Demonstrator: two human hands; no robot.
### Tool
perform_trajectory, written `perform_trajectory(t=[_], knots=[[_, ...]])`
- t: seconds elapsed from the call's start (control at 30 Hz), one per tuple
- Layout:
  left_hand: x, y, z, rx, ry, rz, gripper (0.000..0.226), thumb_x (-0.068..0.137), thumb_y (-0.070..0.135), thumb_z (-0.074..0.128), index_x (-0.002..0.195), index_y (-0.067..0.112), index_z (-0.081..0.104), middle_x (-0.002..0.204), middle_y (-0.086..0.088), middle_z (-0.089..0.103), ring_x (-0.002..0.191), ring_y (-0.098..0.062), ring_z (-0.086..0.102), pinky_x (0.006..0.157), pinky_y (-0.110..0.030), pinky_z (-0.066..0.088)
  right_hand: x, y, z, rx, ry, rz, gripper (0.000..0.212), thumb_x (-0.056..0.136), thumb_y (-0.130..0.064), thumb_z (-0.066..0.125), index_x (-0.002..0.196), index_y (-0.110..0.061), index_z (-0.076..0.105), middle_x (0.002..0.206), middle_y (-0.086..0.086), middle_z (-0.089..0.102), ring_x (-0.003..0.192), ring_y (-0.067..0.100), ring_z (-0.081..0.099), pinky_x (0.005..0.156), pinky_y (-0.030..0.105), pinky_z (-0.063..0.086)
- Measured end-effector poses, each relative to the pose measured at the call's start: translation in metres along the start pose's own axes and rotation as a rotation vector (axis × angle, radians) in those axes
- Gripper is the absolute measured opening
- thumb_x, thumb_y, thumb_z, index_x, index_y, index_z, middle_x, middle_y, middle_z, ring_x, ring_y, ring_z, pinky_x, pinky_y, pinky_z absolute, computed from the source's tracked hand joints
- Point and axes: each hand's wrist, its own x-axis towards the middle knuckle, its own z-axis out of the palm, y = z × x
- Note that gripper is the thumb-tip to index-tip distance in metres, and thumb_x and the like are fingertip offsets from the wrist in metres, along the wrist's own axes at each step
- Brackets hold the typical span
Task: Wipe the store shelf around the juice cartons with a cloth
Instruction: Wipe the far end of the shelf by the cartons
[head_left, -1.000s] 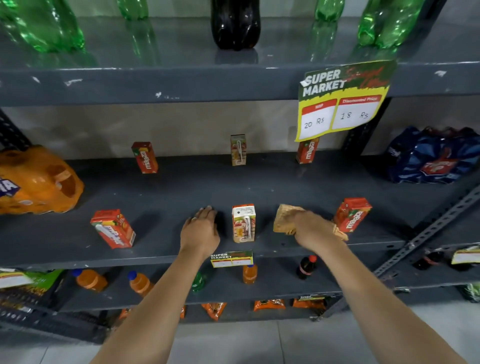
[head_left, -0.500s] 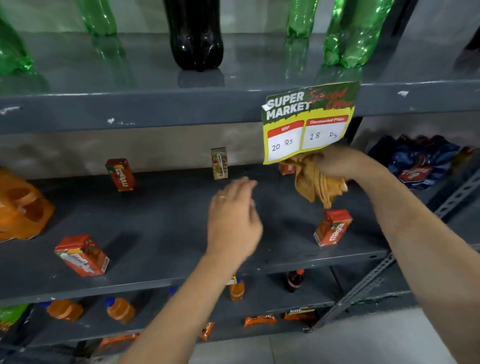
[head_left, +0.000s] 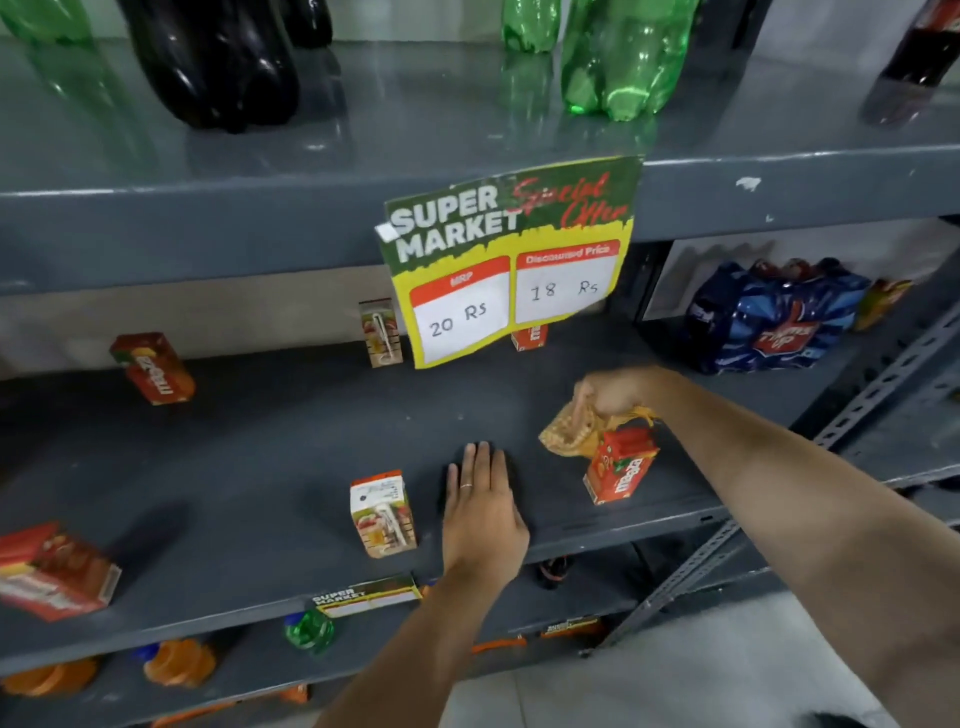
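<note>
Change: my right hand (head_left: 615, 392), clutching the cloth (head_left: 569, 431), dropped from the back to centre-right.
Left hand (head_left: 483, 512): flat, empty, on the shelf (head_left: 260, 457).
Meaning: I think wiping resumes.

shelf (head_left: 260, 467): three cartons at back, three in front | left hand (head_left: 480, 512) flat, just right of middle front carton (head_left: 383, 514) | cloth (head_left: 569, 428) behind right front carton (head_left: 621, 467) | price sign (head_left: 511, 260) hangs above

Matt grey metal shelf (head_left: 291, 447)
</note>
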Motion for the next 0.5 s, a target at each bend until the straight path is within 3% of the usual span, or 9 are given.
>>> perform_trajectory(t=[0.07,0.13,0.17,0.23,0.3,0.33,0.4,0.43,0.5], knots=[[-0.001,-0.001,0.001,0.021,0.01,0.032,0.059,0.092,0.016,0.033,0.15,0.012,0.019,0.161,-0.004,0.005,0.148,-0.018,-0.007,0.121,-0.041,-0.004,-0.004,0.019,0.002,0.01,0.021,0.076,0.033,0.085,-0.003,0.052,0.089,-0.022,0.079,0.112,-0.001,0.068,0.103,0.028,0.062,0.091,0.036,0.054],[-0.001,-0.002,0.001,0.022,0.012,0.047,0.059,0.093,0.017,0.032,0.15,0.014,0.017,0.162,-0.002,0.002,0.148,-0.016,-0.01,0.121,-0.042,-0.004,-0.007,0.039,0.003,-0.016,0.008,0.17,0.015,0.084,-0.024,0.064,0.082,-0.02,0.078,0.091,-0.001,0.074,0.087,0.024,0.068,0.078,0.031,0.057],[-0.001,-0.003,0.001,0.021,0.012,0.045,0.059,0.093,0.017,0.031,0.15,0.014,0.016,0.162,-0.002,0.002,0.148,-0.015,-0.01,0.121,-0.042,-0.004,-0.009,0.046,-0.001,-0.119,-0.026,0.222,0.017,0.081,-0.032,0.066,0.079,-0.018,0.076,0.08,-0.002,0.072,0.084,0.023,0.068,0.078,0.031,0.056],[-0.001,-0.003,0.003,0.022,0.001,0.04,0.059,0.093,0.018,0.03,0.151,0.014,0.014,0.162,-0.001,0.001,0.148,-0.014,-0.01,0.121,-0.042,-0.004,-0.01,0.056,-0.014,-0.209,-0.044,0.248,0.013,0.074,-0.03,0.067,0.077,-0.019,0.074,0.075,-0.002,0.068,0.09,0.025,0.067,0.088,0.038,0.055],[-0.001,-0.002,0.004,0.04,-0.003,0.042,0.061,0.091,0.02,0.022,0.151,0.013,0.014,0.162,-0.002,0.002,0.148,-0.015,-0.009,0.121,-0.043,-0.004,-0.003,0.058,-0.031,0.002,0.037,0.165,0.01,0.072,-0.019,0.068,0.074,-0.024,0.077,0.083,0.003,0.07,0.095,0.029,0.067,0.088,0.039,0.056],[-0.001,-0.002,0.005,0.053,0.001,0.047,0.063,0.088,0.022,0.014,0.151,0.013,0.014,0.162,-0.002,0.004,0.148,-0.015,-0.008,0.121,-0.043,-0.005,0.001,0.055,-0.04,0.119,0.111,0.138,0.014,0.077,-0.012,0.067,0.075,-0.021,0.077,0.087,0.008,0.071,0.097,0.031,0.065,0.081,0.031,0.056],[-0.002,-0.001,0.005,0.074,0.004,0.069,0.073,0.08,0.027,0.004,0.151,0.012,0.016,0.161,-0.003,0.006,0.148,-0.016,-0.006,0.12,-0.042,-0.006,0.009,0.044,-0.053,0.314,0.305,0.073,0.017,0.086,0.0,0.06,0.096,0.001,0.074,0.104,0.022,0.069,0.103,0.033,0.061,0.064,0.016,0.049],[-0.002,-0.002,0.006,0.08,0.004,0.079,0.076,0.078,0.029,0.003,0.151,0.011,0.016,0.161,-0.003,0.007,0.148,-0.016,-0.005,0.119,-0.041,-0.007,0.015,0.039,-0.053,0.331,0.363,0.06,0.023,0.088,0.0,0.057,0.108,0.004,0.068,0.115,0.023,0.066,0.105,0.031,0.06,0.064,0.015,0.046],[-0.002,-0.003,0.007,0.086,0.002,0.088,0.077,0.077,0.03,0.004,0.15,0.011,0.018,0.161,-0.003,0.009,0.148,-0.016,-0.003,0.119,-0.04,-0.008,0.02,0.034,-0.04,0.299,0.344,0.046,0.036,0.091,-0.01,0.055,0.127,-0.004,0.059,0.131,0.016,0.059,0.117,0.03,0.056,0.079,0.019,0.039]])
